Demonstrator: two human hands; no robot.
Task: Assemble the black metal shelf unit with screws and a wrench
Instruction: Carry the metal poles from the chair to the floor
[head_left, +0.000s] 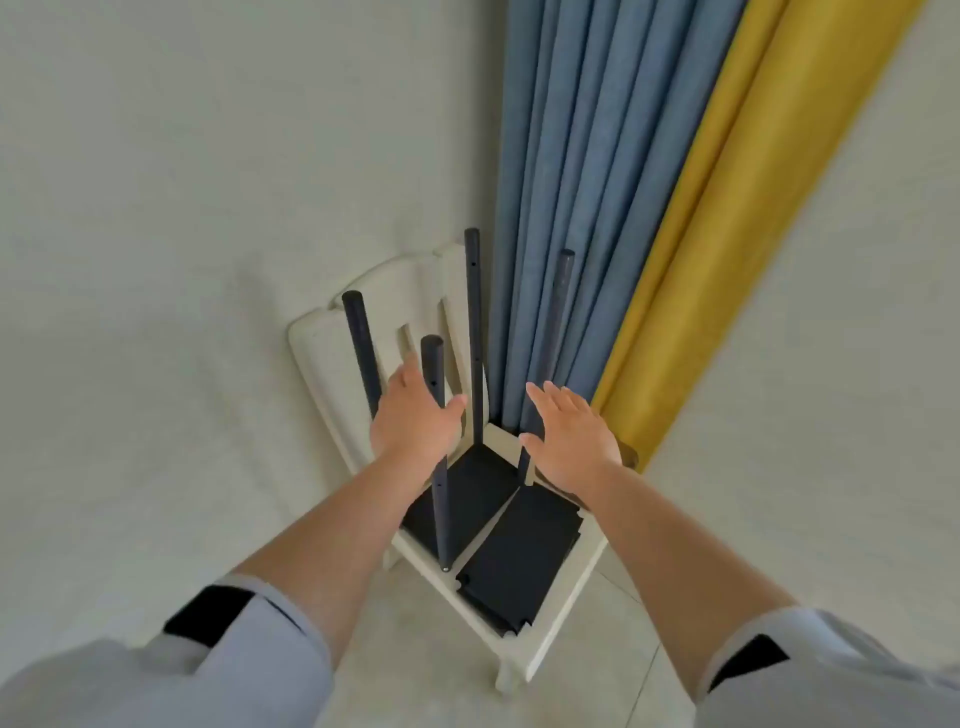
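A black metal shelf unit stands on a cream chair (566, 597): a square black shelf plate (467, 493) with several black poles rising from its corners, the nearest pole (439, 457) in front. My left hand (413, 415) is held with straight fingers just behind the nearest pole, between it and the far-left pole (361, 348). My right hand (571, 436) is spread flat beside the right pole (550, 332), holding nothing. A stack of loose black shelf plates (519, 561) lies on the seat's right half. No screws or wrench show.
The chair stands in a room corner against pale walls. Blue curtain folds (571, 182) and a yellow curtain (727, 208) hang right behind it. Pale floor tiles (415, 660) lie in front of the chair.
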